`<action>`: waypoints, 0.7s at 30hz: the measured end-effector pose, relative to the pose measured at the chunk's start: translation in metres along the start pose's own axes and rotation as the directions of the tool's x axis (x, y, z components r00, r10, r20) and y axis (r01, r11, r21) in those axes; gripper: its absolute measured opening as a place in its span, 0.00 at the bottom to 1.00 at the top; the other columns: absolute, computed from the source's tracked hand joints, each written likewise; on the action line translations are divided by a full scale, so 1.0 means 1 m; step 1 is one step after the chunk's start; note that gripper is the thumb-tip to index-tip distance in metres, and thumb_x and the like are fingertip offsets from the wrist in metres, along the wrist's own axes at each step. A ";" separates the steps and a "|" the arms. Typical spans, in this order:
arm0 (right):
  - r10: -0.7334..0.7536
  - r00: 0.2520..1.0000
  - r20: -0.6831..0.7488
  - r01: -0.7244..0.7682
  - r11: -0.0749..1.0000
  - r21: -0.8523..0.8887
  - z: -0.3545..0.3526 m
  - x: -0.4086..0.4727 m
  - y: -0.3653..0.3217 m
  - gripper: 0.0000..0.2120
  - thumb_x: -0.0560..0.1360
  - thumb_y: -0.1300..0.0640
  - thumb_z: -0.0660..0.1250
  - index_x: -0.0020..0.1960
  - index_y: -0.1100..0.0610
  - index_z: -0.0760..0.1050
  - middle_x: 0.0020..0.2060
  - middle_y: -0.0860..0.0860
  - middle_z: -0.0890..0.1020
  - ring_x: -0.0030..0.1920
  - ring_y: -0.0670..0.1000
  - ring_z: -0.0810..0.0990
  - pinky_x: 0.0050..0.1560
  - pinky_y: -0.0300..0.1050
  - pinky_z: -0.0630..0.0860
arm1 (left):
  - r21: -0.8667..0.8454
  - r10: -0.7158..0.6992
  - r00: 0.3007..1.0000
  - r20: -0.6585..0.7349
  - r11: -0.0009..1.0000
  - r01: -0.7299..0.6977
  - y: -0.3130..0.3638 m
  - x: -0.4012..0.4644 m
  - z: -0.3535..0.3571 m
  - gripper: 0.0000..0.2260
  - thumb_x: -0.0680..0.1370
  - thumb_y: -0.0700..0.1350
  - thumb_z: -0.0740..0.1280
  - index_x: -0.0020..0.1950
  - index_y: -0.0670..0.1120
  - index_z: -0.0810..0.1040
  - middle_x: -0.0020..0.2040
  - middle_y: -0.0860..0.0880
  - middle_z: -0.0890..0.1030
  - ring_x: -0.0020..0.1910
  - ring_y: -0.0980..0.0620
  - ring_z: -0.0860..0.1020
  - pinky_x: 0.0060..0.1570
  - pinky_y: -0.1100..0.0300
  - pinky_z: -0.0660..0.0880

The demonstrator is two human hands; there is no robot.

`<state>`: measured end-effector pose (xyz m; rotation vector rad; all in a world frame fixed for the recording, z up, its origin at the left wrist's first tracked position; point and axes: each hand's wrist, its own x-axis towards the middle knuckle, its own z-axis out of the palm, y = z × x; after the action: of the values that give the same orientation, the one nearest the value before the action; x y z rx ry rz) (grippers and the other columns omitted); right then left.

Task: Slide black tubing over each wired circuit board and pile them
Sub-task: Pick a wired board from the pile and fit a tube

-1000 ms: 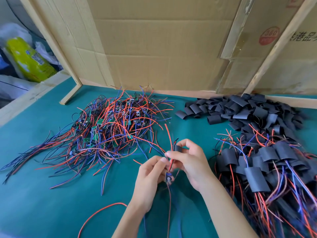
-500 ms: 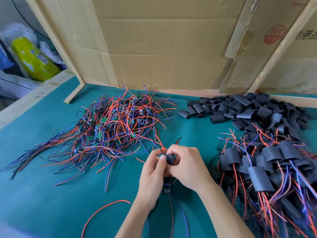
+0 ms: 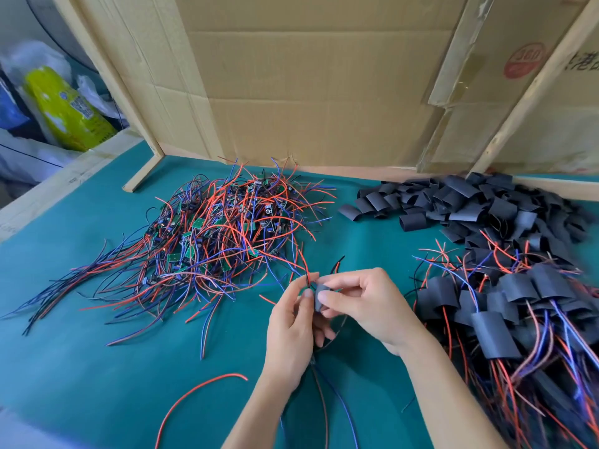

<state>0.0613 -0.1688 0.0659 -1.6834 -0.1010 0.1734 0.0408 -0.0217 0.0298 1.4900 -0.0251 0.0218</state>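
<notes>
While the big tangle of unsleeved red and blue wired boards (image 3: 223, 241) lies on the green table cover (image 3: 81, 367) to the left, the sleeved pile (image 3: 505, 319) lies right. Between them, the right hand (image 3: 366, 306) pinches one short black tube (image 3: 319, 298), its long axis near upright. The left hand (image 3: 291, 328) grips the wires (image 3: 324, 384) running down toward the person, so the tube probably must slide downward.
</notes>
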 end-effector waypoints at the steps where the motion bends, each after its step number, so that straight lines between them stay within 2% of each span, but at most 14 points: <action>1: -0.004 0.999 -0.037 0.005 0.999 0.039 -0.001 0.001 0.000 0.05 0.75 0.64 0.76 0.48 0.57 0.88 0.47 0.56 0.89 0.39 0.52 0.87 0.44 0.42 0.82 | -0.012 -0.006 1.000 0.004 1.000 0.006 0.000 0.000 0.000 0.14 0.87 0.39 0.55 0.63 0.49 0.78 0.32 0.46 0.80 0.24 0.50 0.76 0.24 0.62 0.71; 5: -0.045 0.953 -0.301 0.106 0.976 0.191 -0.008 0.002 -0.004 0.05 0.73 0.68 0.76 0.44 0.60 0.84 0.37 0.57 0.87 0.35 0.51 0.84 0.36 0.39 0.80 | -0.022 -0.033 0.999 0.040 0.999 0.034 0.000 -0.002 0.003 0.14 0.87 0.39 0.57 0.61 0.51 0.80 0.35 0.44 0.82 0.26 0.47 0.79 0.23 0.60 0.74; 7: -0.061 0.894 -0.444 0.177 0.958 0.226 -0.013 0.004 -0.005 0.08 0.72 0.69 0.76 0.43 0.58 0.82 0.37 0.55 0.87 0.33 0.51 0.83 0.35 0.39 0.78 | -0.033 -0.054 0.997 0.053 0.998 0.055 -0.001 -0.001 0.003 0.13 0.86 0.38 0.58 0.60 0.50 0.81 0.35 0.44 0.82 0.26 0.47 0.80 0.24 0.60 0.74; 9: -0.048 0.852 -0.521 0.233 0.926 0.296 -0.016 0.004 -0.006 0.10 0.72 0.70 0.76 0.43 0.57 0.81 0.36 0.54 0.86 0.32 0.50 0.80 0.35 0.38 0.76 | -0.037 -0.074 0.995 0.071 0.996 0.077 -0.001 -0.001 0.002 0.13 0.86 0.37 0.58 0.60 0.49 0.81 0.34 0.45 0.82 0.27 0.47 0.80 0.25 0.61 0.75; 14: -0.042 0.827 -0.561 0.322 0.853 0.411 -0.018 0.004 -0.012 0.11 0.71 0.71 0.76 0.44 0.58 0.79 0.34 0.52 0.84 0.32 0.48 0.78 0.35 0.38 0.75 | 0.042 -0.069 0.992 0.110 0.997 0.065 -0.001 0.000 0.002 0.12 0.85 0.39 0.61 0.58 0.50 0.83 0.35 0.46 0.82 0.28 0.46 0.82 0.24 0.61 0.74; 21: -0.100 0.828 -0.552 0.319 0.893 0.317 -0.016 0.004 -0.008 0.11 0.70 0.70 0.77 0.43 0.56 0.80 0.36 0.53 0.85 0.31 0.48 0.78 0.34 0.36 0.75 | 0.186 -0.046 0.994 0.100 0.982 0.027 -0.004 -0.001 0.006 0.12 0.84 0.42 0.63 0.54 0.56 0.84 0.36 0.48 0.84 0.26 0.49 0.81 0.21 0.63 0.69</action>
<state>0.0688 -0.1825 0.0758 -1.2436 0.1505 -0.4209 0.0402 -0.0280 0.0263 1.6757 -0.0811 -0.0853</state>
